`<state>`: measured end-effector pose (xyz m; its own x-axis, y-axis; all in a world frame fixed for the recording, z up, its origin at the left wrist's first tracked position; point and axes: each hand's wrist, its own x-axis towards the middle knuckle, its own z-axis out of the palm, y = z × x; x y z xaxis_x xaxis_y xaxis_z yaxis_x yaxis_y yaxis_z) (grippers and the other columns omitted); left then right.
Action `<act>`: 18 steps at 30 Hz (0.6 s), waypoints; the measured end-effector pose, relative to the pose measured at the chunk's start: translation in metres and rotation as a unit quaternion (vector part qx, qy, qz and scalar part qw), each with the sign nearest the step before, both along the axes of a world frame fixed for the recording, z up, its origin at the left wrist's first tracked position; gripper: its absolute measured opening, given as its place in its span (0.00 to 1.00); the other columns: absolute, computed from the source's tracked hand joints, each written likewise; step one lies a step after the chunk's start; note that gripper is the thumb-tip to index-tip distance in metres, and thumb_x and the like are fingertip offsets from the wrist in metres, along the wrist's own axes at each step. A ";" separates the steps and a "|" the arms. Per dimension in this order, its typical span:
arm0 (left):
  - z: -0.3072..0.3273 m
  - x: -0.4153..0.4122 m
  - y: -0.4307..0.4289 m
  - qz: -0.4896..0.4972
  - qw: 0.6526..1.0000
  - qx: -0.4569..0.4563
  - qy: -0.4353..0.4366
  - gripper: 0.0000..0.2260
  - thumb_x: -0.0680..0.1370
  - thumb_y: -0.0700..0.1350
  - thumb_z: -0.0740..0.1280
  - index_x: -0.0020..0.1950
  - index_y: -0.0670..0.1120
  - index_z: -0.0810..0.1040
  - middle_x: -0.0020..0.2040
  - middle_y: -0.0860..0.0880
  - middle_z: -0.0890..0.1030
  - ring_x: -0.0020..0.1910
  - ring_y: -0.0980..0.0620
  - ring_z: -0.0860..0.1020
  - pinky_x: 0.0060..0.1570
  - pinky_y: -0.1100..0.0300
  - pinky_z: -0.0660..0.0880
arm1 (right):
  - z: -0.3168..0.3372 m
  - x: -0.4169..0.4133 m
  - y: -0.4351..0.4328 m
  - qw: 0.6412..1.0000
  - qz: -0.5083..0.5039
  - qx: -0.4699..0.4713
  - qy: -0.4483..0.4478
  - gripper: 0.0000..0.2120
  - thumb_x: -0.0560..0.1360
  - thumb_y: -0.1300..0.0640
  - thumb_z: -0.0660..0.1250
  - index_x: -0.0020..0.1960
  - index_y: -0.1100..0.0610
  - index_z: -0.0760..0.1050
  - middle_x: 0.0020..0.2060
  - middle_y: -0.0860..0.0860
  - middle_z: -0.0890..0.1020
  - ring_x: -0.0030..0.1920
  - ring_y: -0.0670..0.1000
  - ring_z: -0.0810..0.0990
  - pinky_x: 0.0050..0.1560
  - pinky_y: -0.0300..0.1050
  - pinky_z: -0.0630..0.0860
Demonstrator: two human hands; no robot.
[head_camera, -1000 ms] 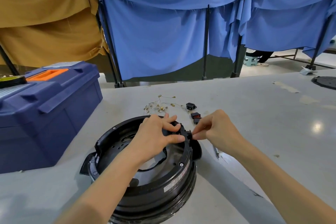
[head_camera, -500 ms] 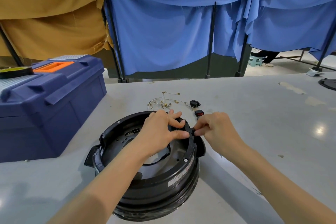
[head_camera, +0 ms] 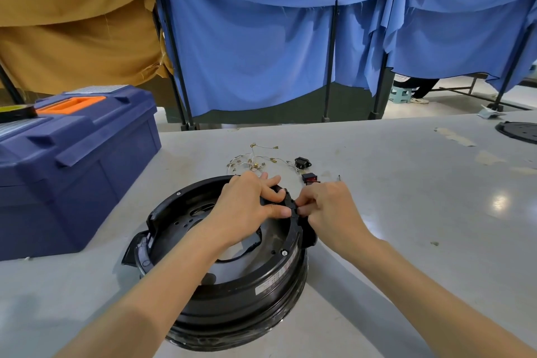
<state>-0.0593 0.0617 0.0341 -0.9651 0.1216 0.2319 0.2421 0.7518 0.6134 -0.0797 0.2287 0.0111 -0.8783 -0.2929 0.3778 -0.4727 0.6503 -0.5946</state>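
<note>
Your right hand [head_camera: 331, 209] pinches a small black fitting [head_camera: 291, 204] on the far right stretch of the rim, thumb and forefinger closed tight on it and the other fingers curled under. Your left hand [head_camera: 247, 206] reaches from inside the ring. Its fingers curl over the same stretch of rim and its thumb presses just beside the fitting, so the two hands nearly meet across it.

That rim belongs to a round black housing [head_camera: 238, 299], which sits open side up on the grey table [head_camera: 406, 197] directly in front of you. It looks like rigid moulded plastic with a perforated plate inside. Expect it to be stiff, fairly light for its bulk, and glossy enough on the outer wall to slip. Hold it by the rim or the side lugs, not the smooth wall. The fitting is probably a snap-in piece with thin tabs, so squeeze it evenly rather than twisting.

Beyond your hands lie thin wires [head_camera: 252, 161] with brass terminals, a black socket [head_camera: 302, 162] and a red switch [head_camera: 310, 178], all near the housing but apart from it. A blue toolbox [head_camera: 78, 160] stands to your left.
</note>
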 end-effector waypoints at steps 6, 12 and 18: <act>0.002 0.000 0.000 -0.001 1.000 0.004 -0.009 0.16 0.69 0.45 0.77 0.56 0.47 0.84 0.68 0.50 0.75 0.73 0.56 0.65 0.74 0.49 0.59 | 0.001 -0.003 0.003 0.999 0.026 0.039 0.013 0.09 0.69 0.74 0.64 0.41 0.66 0.82 0.32 0.56 0.80 0.34 0.50 0.76 0.36 0.40 0.69; 0.001 0.001 -0.006 -0.015 0.999 0.050 -0.012 0.10 0.74 0.43 0.74 0.54 0.48 0.84 0.66 0.51 0.77 0.70 0.60 0.68 0.72 0.59 0.61 | 0.003 -0.016 0.015 0.995 0.033 -0.070 -0.056 0.11 0.71 0.72 0.68 0.39 0.59 0.84 0.29 0.47 0.82 0.32 0.39 0.78 0.40 0.32 0.74; 0.004 -0.006 -0.012 -0.023 0.999 0.038 -0.030 0.08 0.75 0.43 0.73 0.53 0.50 0.85 0.67 0.51 0.76 0.69 0.61 0.69 0.68 0.64 0.60 | -0.011 -0.044 0.045 0.991 -0.119 -0.055 -0.039 0.11 0.74 0.69 0.66 0.41 0.58 0.83 0.33 0.49 0.84 0.35 0.43 0.79 0.35 0.32 0.70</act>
<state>-0.0649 0.0499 0.0379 -0.9715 0.1507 0.1831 0.2360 0.6920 0.6822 -0.1234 0.2740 0.0000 -0.9454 -0.0351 0.3240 -0.2637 0.6663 -0.6975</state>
